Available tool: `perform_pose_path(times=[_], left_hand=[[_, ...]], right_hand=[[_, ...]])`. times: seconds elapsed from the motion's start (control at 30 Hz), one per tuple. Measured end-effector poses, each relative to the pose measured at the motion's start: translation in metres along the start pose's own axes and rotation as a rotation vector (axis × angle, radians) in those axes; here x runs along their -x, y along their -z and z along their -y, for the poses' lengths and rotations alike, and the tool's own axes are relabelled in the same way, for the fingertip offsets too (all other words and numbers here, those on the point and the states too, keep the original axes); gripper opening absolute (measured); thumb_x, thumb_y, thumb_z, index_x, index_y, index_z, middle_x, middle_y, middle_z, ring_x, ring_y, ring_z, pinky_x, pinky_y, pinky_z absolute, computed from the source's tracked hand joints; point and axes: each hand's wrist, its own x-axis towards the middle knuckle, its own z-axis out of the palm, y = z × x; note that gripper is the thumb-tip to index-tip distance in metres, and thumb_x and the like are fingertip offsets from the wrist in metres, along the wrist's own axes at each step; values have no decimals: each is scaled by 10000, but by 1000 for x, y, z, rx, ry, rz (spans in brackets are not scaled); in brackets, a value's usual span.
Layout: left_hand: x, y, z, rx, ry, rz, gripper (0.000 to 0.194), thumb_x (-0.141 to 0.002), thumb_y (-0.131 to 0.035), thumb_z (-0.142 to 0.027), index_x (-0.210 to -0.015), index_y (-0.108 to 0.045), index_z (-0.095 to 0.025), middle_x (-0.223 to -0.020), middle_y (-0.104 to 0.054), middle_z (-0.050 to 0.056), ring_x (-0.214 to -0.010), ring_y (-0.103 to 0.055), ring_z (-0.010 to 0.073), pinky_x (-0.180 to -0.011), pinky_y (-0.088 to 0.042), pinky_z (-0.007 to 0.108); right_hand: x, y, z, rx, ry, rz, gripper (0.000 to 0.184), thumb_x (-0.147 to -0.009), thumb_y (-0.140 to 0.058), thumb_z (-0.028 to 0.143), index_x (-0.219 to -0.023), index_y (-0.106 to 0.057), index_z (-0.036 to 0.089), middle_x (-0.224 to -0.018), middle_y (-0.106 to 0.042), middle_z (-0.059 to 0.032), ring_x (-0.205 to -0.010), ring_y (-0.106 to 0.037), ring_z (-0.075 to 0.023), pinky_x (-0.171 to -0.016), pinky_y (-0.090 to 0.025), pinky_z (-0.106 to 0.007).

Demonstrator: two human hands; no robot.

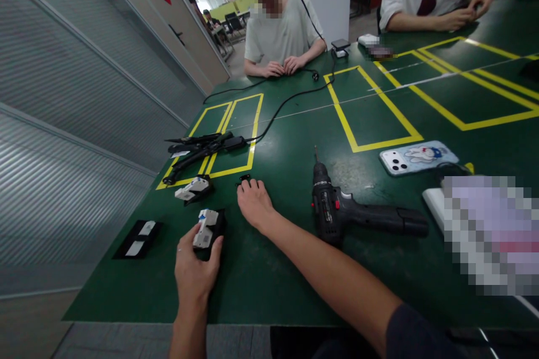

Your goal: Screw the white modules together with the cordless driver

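My left hand [194,268] is wrapped round a small white and black part [206,228] on the green table [295,258], thumb on one side and fingers on the other. My right hand [253,202] lies ahead of it with its fingertips on a small black piece [244,180]. What the fingers do with that piece is hidden. A second white and black part [192,189] rests to the left of my right hand. A black cordless drill [349,210] lies on its side just right of my right forearm.
A flat black tray with two white pieces [138,238] sits near the left table edge. Black tools and a cable [197,148] lie on yellow tape boxes. A phone [416,157] lies at right. Two other people sit at the far side.
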Motion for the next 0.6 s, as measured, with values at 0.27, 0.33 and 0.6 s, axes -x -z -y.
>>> perform_pose_path(times=[0.27, 0.33, 0.6], left_hand=[[0, 1, -1, 42, 34, -9, 537, -854, -503, -438, -1302, -441, -150, -1230, -545, 133, -1121, -537, 286, -954, -428, 381], [0, 1, -1, 47, 39, -6, 540, -852, -506, -440, -1304, -439, -151, -1232, -544, 130, -1120, -538, 284, -954, -430, 377], [0, 0, 0, 65, 74, 1, 537, -851, -515, -441, -1307, -445, -167, -1242, -545, 124, -1122, -539, 283, -953, -430, 379]], right_hand=[[0, 6, -3, -27, 19, -27, 179, -1002, -499, 123, -1163, -541, 56, -1152, -405, -126, -1033, -414, -251, -879, -409, -368], [0, 4, -2, -34, 41, -17, 229, -991, -521, 127, -1205, -525, 46, -1174, -397, -135, -1050, -406, -254, -910, -393, -376], [-3, 6, -4, -92, -103, -8, 101, -983, -498, 101, -1000, -590, 62, -1006, -448, -98, -956, -432, -239, -836, -422, -354]])
